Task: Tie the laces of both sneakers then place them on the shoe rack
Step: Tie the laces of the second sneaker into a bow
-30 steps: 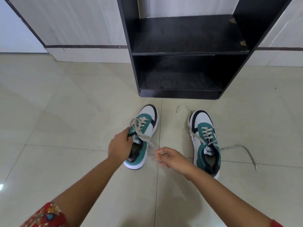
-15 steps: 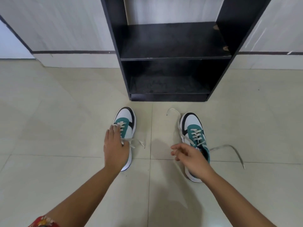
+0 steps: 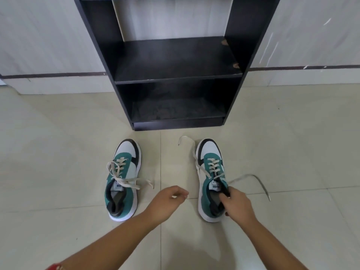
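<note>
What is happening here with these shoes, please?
A person is working on two green and white sneakers that stand on the floor before a black shoe rack. The left sneaker appears tied already. The right hand holds the right sneaker at its collar; its laces lie loose. The left hand hovers between the shoes, holding nothing.

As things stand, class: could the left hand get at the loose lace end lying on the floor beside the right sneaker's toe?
Probably yes. The left hand hovers empty over bare floor, with nothing between it and the lace end.
</note>
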### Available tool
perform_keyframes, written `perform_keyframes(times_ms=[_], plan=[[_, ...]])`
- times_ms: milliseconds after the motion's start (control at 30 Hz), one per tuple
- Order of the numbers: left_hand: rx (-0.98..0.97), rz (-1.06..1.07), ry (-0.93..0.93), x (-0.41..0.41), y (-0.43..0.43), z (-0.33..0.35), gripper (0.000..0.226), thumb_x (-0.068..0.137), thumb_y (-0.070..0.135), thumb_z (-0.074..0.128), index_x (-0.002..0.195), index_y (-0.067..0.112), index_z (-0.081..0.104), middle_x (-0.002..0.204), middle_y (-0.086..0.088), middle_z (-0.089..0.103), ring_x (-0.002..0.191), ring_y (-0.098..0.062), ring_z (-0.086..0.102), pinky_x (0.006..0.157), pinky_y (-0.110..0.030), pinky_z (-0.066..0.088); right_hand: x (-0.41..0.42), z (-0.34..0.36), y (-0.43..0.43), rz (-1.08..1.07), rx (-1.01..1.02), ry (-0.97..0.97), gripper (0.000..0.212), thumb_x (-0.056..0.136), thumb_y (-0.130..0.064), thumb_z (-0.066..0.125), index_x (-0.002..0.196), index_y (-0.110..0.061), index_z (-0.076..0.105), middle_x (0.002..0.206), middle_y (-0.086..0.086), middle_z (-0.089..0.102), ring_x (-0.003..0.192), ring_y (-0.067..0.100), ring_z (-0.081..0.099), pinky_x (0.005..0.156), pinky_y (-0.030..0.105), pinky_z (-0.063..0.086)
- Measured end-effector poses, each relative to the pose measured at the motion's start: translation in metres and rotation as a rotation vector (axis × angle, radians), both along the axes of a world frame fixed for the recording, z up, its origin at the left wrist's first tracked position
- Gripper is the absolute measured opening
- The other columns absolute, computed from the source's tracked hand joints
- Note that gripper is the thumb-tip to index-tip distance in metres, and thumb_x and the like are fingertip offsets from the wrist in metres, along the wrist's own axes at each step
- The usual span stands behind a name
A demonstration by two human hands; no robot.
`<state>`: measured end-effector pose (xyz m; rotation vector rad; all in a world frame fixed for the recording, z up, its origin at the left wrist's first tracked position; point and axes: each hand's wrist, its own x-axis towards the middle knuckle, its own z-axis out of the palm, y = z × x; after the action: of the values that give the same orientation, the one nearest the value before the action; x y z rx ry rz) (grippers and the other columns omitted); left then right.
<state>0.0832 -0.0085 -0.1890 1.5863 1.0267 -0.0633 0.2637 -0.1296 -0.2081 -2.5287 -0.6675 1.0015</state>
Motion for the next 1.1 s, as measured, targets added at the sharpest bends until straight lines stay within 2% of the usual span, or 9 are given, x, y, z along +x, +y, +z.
perform_keyframes(times_ms=[133,300,367,467,533,633,767,933,1100], plan=[[-0.127,0.165,-0.019,-0.015,0.001,-0.007,0.022,0.092,0.012,0.048,0.102,0.021,0.065,0.109,0.003,0.066,0.097,-0.013,0.062,0.075,-0.016,0.042,-0.028,0.006,0.015,0.006,0.098,0.008,0.023,0.081,-0.03,0.05,0.076,-0.01,0.059,0.08,0.015,0.071,0.07,0.034,0.067,0.066,0.042,0.057],[-0.101,0.197,-0.042,-0.022,0.002,-0.012,0.023,0.092,0.011,0.049,0.107,0.019,0.064,0.112,-0.005,0.067,0.101,-0.018,0.062,0.082,-0.017,0.043,-0.066,0.006,0.024,0.289,0.031,-0.096,0.032,0.089,-0.034,0.045,0.107,-0.011,0.059,0.103,0.013,0.07,0.096,0.033,0.064,0.075,0.034,0.048],[-0.073,0.146,-0.032,-0.025,0.003,-0.014,0.022,0.092,0.012,0.05,0.104,0.024,0.063,0.112,-0.001,0.067,0.101,-0.018,0.062,0.086,-0.018,0.043,-0.062,0.014,0.024,0.356,-0.028,-0.126,0.039,0.093,-0.043,0.036,0.101,-0.013,0.061,0.1,0.013,0.07,0.093,0.034,0.064,0.074,0.035,0.047],[0.354,0.01,0.054,-0.03,0.012,-0.012,0.029,0.092,0.02,0.05,0.118,0.031,0.056,0.12,0.016,0.058,0.106,-0.009,0.058,0.09,-0.021,0.045,-0.03,0.03,0.028,0.375,-0.013,-0.295,0.041,0.091,-0.053,0.038,0.078,-0.02,0.061,0.084,0.004,0.069,0.082,0.028,0.063,0.065,0.032,0.043],[0.679,-0.141,0.052,-0.025,0.021,-0.01,0.037,0.093,0.022,0.048,0.129,0.032,0.049,0.129,0.019,0.051,0.116,-0.006,0.051,0.097,-0.026,0.044,-0.009,0.032,0.033,0.394,0.162,-0.291,0.019,0.088,-0.037,0.052,0.09,-0.024,0.064,0.091,-0.004,0.07,0.089,0.021,0.064,0.071,0.031,0.046],[0.823,-0.343,0.131,-0.012,0.031,-0.013,0.028,0.092,0.025,0.049,0.119,0.028,0.055,0.129,0.011,0.055,0.12,-0.012,0.048,0.1,-0.026,0.038,-0.009,0.024,0.045,0.467,0.207,-0.057,0.027,0.083,-0.024,0.061,0.11,-0.024,0.062,0.101,-0.005,0.068,0.096,0.015,0.061,0.082,0.029,0.046],[0.904,-0.495,0.189,-0.009,0.037,-0.021,0.018,0.09,0.026,0.043,0.101,0.018,0.056,0.114,0.001,0.057,0.114,-0.017,0.048,0.107,-0.032,0.033,-0.018,0.011,0.046,0.41,0.139,0.053,0.021,0.082,-0.021,0.058,0.103,-0.018,0.054,0.086,0.0,0.065,0.079,0.019,0.06,0.069,0.031,0.044],[0.581,-0.408,0.013,-0.017,0.047,0.01,0.007,0.093,0.025,0.045,0.1,0.021,0.045,0.068,0.0,0.056,0.06,-0.014,0.048,0.063,-0.031,0.046,-0.014,0.002,0.037,0.508,0.199,0.105,0.008,0.081,-0.018,0.058,0.087,-0.02,0.053,0.104,0.005,0.053,0.094,0.02,0.054,0.08,0.029,0.043],[0.796,-0.294,-0.117,-0.017,0.073,0.044,0.014,0.094,0.033,0.047,0.102,0.025,0.056,0.052,0.0,0.052,0.046,-0.014,0.047,0.048,-0.021,0.034,-0.005,0.017,0.036,0.375,0.294,0.193,0.004,0.089,-0.02,0.05,0.088,-0.018,0.047,0.07,0.008,0.061,0.064,0.027,0.059,0.067,0.039,0.05]])
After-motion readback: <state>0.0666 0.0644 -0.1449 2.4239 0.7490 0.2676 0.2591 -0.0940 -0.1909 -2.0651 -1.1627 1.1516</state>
